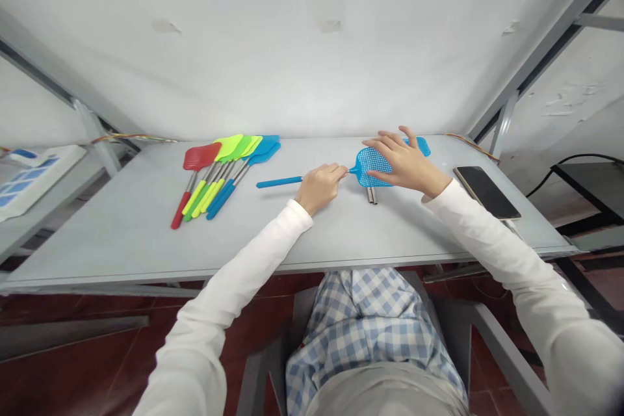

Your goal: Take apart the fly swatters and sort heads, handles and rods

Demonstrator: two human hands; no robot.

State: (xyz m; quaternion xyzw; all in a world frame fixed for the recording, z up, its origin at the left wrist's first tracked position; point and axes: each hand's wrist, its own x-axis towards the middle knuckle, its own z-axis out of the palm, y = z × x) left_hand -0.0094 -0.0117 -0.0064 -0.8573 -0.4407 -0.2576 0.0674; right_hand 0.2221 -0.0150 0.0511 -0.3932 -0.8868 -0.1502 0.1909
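My left hand (319, 187) is closed around the metal shaft of a blue fly swatter (371, 168), close to its neck. The swatter's blue handle (280, 182) sticks out to the left, and its perforated head points right. Over the right side of that head is my right hand (398, 159), with fingers spread; whether it touches the mesh I cannot tell. Short metal tubes (373, 196) show below the head, their upper ends hidden. Behind my right hand, part of another blue piece (423, 145) is visible.
Several fly swatters lie fanned at the left: a red one (201, 156), yellow-green ones (227, 147) and blue ones (263, 152). A phone (487, 192) lies on the right of the grey table (146, 247). A white wall stands behind; metal frame posts (507, 118) flank the table.
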